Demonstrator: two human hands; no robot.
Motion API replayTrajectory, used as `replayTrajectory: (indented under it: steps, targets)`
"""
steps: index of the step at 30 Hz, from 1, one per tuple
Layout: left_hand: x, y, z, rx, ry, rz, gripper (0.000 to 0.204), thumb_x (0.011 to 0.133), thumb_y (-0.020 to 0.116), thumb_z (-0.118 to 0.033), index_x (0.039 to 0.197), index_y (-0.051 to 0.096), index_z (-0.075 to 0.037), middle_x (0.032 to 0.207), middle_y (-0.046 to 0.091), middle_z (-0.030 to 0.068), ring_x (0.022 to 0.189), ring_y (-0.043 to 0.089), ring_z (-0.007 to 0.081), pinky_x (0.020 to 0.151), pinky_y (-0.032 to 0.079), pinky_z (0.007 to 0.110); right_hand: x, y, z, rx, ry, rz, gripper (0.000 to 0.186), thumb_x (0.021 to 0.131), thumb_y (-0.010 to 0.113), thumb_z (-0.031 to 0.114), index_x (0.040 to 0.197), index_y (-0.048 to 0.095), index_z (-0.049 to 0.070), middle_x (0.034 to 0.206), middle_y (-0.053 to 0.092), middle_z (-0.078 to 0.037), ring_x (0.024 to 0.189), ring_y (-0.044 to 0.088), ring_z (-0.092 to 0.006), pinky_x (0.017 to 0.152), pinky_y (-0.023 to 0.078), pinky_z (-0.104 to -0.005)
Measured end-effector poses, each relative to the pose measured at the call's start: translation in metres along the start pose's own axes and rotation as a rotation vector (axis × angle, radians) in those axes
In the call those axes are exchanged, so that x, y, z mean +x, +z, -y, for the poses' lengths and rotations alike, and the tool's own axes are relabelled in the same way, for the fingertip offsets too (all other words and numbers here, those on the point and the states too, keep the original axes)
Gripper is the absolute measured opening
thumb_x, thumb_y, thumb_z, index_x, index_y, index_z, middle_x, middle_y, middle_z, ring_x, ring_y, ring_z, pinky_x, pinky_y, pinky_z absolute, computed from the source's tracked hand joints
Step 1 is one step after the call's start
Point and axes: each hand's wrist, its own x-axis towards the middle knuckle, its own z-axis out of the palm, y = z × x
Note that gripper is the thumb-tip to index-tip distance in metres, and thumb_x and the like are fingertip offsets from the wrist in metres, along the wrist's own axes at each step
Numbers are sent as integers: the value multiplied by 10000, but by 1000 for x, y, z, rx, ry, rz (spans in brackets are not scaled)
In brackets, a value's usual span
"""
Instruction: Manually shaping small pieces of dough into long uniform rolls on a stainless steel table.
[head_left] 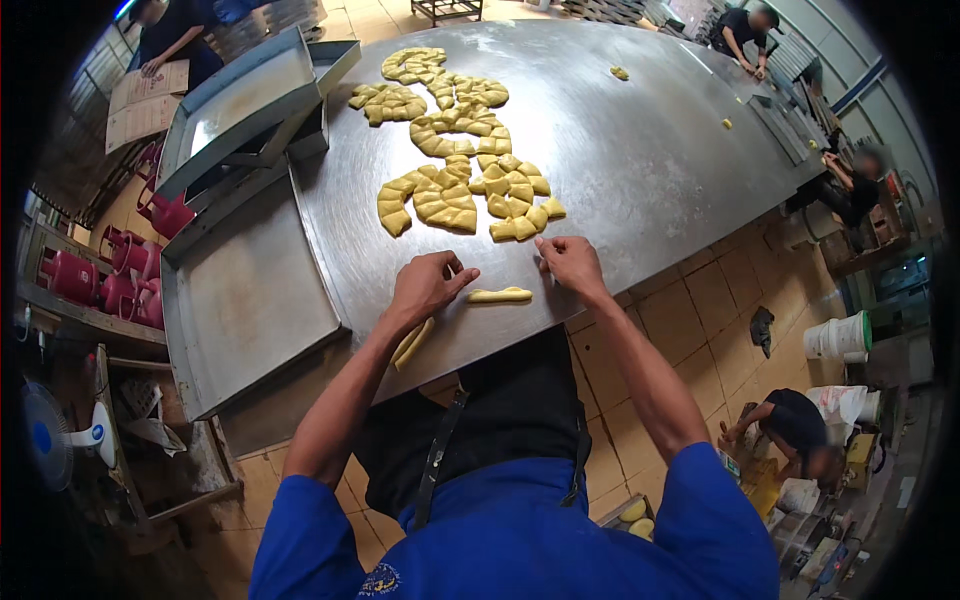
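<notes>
A short pale-yellow dough strip (500, 296) lies near the table's front edge, between my two hands. Just off its left end is my left hand (432, 288), fingers loosely bent and holding nothing I can see. My right hand (572, 264) hovers above and right of the strip, fingers bent but apart, its fingertips close to the nearest cut dough pieces (528, 222). Another dough strip (412, 345) lies beside my left forearm, which partly hides it. Farther up, several curved rows of cut dough pieces (460, 130) cover the middle of the metal table (620, 150).
Large metal trays (250, 290) stand at the left, one raised on others (240, 95). Red gas cylinders (130, 265) and a fan (60, 435) are beyond them. Small dough bits (619, 73) lie on the far tabletop. Several other people work around the room.
</notes>
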Motion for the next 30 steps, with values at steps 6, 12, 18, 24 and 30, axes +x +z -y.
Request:
replayTrajectory:
  steps: [6,12,18,24,30]
  targets:
    - [-14,-6,-41,-39,82,-27,331,986,731,-351,1090,781,-41,1008,775,165,856,735,300,798,572,422,37,29,23,-130,156,-291,520,869,731,555,909,813,43,940,786,-213,932,759,-414,834,588,-512]
    - [48,27,-24,326,505,-170,507,938,637,-128,1444,612,-126,1496,613,93,1099,659,311,961,553,427,3,31,18,140,32,-370,376,790,797,375,877,764,11,838,764,-187,809,759,-338,755,582,-450]
    - [55,33,-29,307,470,-196,376,951,668,-115,1324,717,-97,1399,695,106,905,698,308,822,587,415,-72,-10,-26,158,-41,-396,331,861,809,303,984,726,8,777,753,-136,730,735,-212,695,568,-359]
    - [-8,34,-64,-1020,81,275,473,1019,754,-311,1357,678,11,1187,747,76,875,711,117,775,578,269,-94,-29,31,515,-338,-61,255,991,760,98,1196,677,-27,1087,725,-94,905,705,-135,775,603,-278]
    - [-36,14,-63,-1267,-8,125,387,1030,740,-275,1261,710,35,1073,767,98,918,735,141,817,600,277,-106,-22,68,307,-683,-54,178,1002,744,89,1147,717,-10,993,710,-76,942,723,-171,788,605,-338]
